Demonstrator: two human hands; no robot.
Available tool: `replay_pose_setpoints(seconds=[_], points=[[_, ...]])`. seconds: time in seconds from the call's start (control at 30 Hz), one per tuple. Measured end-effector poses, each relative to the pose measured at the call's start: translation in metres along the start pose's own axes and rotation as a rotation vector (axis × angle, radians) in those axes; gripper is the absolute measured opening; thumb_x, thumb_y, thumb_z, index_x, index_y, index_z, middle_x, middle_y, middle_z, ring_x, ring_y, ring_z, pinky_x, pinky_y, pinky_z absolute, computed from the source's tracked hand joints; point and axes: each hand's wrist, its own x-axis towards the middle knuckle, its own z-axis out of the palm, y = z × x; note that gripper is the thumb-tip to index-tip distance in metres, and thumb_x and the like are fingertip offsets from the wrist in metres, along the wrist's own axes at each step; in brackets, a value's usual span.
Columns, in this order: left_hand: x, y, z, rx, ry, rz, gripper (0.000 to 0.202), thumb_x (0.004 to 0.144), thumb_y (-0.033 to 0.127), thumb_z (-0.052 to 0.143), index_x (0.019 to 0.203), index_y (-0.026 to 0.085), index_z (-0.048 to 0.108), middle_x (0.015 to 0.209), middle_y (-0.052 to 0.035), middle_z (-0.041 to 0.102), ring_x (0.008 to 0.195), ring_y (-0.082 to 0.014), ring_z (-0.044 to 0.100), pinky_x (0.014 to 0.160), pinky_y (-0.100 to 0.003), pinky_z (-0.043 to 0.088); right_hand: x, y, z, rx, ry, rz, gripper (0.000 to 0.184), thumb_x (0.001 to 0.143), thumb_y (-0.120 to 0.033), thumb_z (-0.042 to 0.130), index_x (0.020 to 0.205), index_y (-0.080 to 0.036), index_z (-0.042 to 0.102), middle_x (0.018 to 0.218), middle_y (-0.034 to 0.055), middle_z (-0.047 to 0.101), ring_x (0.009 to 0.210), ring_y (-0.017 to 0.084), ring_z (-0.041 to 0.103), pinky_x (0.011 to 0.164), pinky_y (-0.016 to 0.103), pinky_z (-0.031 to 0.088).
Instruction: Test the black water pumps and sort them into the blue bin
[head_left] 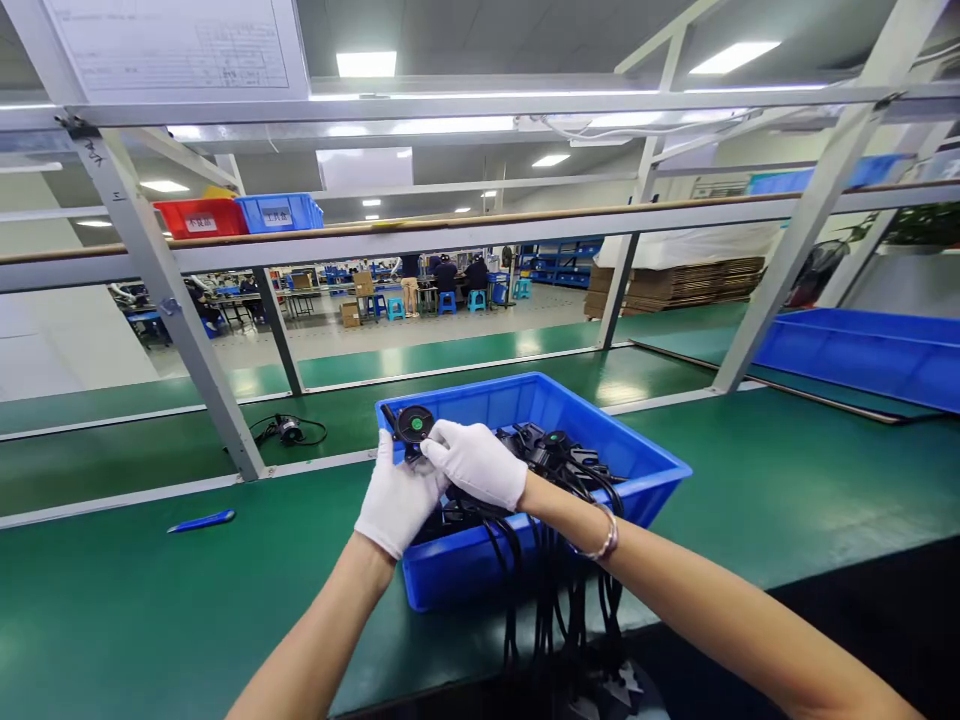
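Black disc part point(414, 424) is clamped in the fingers of my left hand point(396, 502) and right hand point(477, 463), above the blue bin point(646, 472) on the green bench point(787, 490).

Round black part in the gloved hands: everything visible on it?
The round black part is a small disc, plastic by its look, with a green centre dot and a black stub at its upper left. It faces the camera, held over the left end of the blue bin. The left hand grips it from below; the right hand pinches its lower right edge.
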Motion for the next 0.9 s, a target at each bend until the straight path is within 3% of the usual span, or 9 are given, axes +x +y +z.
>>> replay_pose_setpoints(seconds=[0.07, 0.2, 0.37, 0.47, 0.57, 0.63, 0.7, 0.8, 0.9], points=[[-0.005, -0.004, 0.009, -0.076, -0.011, 0.055, 0.057, 0.104, 0.061, 0.037, 0.119, 0.019, 0.072, 0.105, -0.0118, 0.076, 0.101, -0.0237, 0.075, 0.081, -0.043, 0.067, -0.009, -0.002, 0.005, 0.064, 0.051, -0.023, 0.021, 0.106, -0.028, 0.061, 0.094, -0.012, 0.067, 0.085, 0.0001, 0.068, 0.08, 0.014, 0.067, 0.083, 0.033, 0.057], [-0.007, -0.019, 0.027, -0.424, -0.313, 0.203, 0.081, 0.107, 0.062, 0.01, 0.126, 0.014, 0.073, 0.117, -0.0157, 0.076, 0.109, -0.0216, 0.074, 0.102, -0.036, 0.059, -0.021, -0.004, 0.012, 0.214, 0.158, -0.032, 0.021, 0.104, -0.024, 0.058, 0.086, -0.015, 0.063, 0.079, -0.0005, 0.067, 0.077, 0.014, 0.066, 0.08, 0.03, 0.055], [-0.009, -0.019, 0.029, -0.862, -0.522, 0.164, 0.073, 0.108, 0.062, 0.024, 0.134, 0.007, 0.065, 0.09, -0.0126, 0.076, 0.084, -0.021, 0.075, 0.092, -0.036, 0.063, -0.068, 0.022, 0.014, 0.386, 0.244, 0.035, 0.03, 0.102, -0.046, 0.05, 0.091, -0.023, 0.066, 0.078, -0.0015, 0.071, 0.072, 0.016, 0.07, 0.076, 0.027, 0.056], [-0.016, -0.012, 0.014, -0.878, -0.494, 0.212, 0.053, 0.11, 0.051, 0.035, 0.138, 0.016, 0.064, 0.087, -0.0082, 0.077, 0.073, -0.0201, 0.074, 0.073, -0.032, 0.064, -0.116, 0.052, 0.048, 0.408, 0.454, 0.274, 0.047, 0.094, -0.065, 0.05, 0.109, -0.021, 0.064, 0.099, 0.0075, 0.075, 0.092, 0.024, 0.074, 0.089, 0.036, 0.058], [-0.026, -0.017, -0.004, -0.846, -0.436, 0.296, 0.042, 0.11, 0.043, 0.042, 0.138, 0.021, 0.064, 0.092, -0.0076, 0.078, 0.074, -0.0212, 0.075, 0.069, -0.033, 0.064, -0.149, 0.069, 0.111, 0.415, 0.546, 0.459, 0.078, 0.075, -0.077, 0.062, 0.12, -0.013, 0.061, 0.102, 0.0202, 0.073, 0.089, 0.036, 0.075, 0.077, 0.047, 0.061], [-0.031, -0.03, -0.018, -0.81, -0.425, 0.33, 0.039, 0.107, 0.042, 0.051, 0.138, 0.022, 0.064, 0.095, -0.0067, 0.078, 0.077, -0.0205, 0.075, 0.069, -0.032, 0.064, -0.159, 0.07, 0.146, 0.472, 0.506, 0.44, 0.074, 0.081, -0.08, 0.054, 0.114, -0.015, 0.064, 0.108, 0.0219, 0.072, 0.092, 0.034, 0.074, 0.076, 0.045, 0.06], [-0.036, -0.045, -0.033, -0.788, -0.425, 0.344, 0.041, 0.102, 0.044, 0.062, 0.138, 0.025, 0.064, 0.1, -0.0048, 0.077, 0.081, -0.0191, 0.074, 0.069, -0.028, 0.063, -0.164, 0.067, 0.159, 0.567, 0.38, 0.371, 0.068, 0.091, -0.08, 0.044, 0.105, -0.017, 0.066, 0.093, 0.014, 0.072, 0.082, 0.025, 0.073, 0.074, 0.038, 0.059], [-0.046, -0.054, -0.058, -0.775, -0.371, 0.392, 0.039, 0.097, 0.046, 0.07, 0.13, 0.027, 0.067, 0.104, -0.0032, 0.076, 0.085, -0.0187, 0.073, 0.066, -0.024, 0.061, -0.173, 0.064, 0.139, 0.714, 0.108, 0.289, 0.072, 0.099, -0.082, 0.033, 0.097, -0.017, 0.065, 0.056, -0.0045, 0.052, 0.047, 0.011, 0.05, 0.054, 0.026, 0.05], [-0.065, -0.038, -0.083, -0.842, -0.446, 0.504, 0.049, 0.092, 0.06, 0.07, 0.121, 0.02, 0.068, 0.099, -0.0065, 0.071, 0.083, -0.0165, 0.069, 0.059, -0.019, 0.059, -0.177, 0.061, 0.104, 0.801, -0.099, 0.279, 0.083, 0.097, -0.087, 0.018, 0.087, -0.018, 0.064, 0.044, -0.0101, 0.032, 0.034, 0.008, 0.024, 0.038, 0.022, 0.032]])
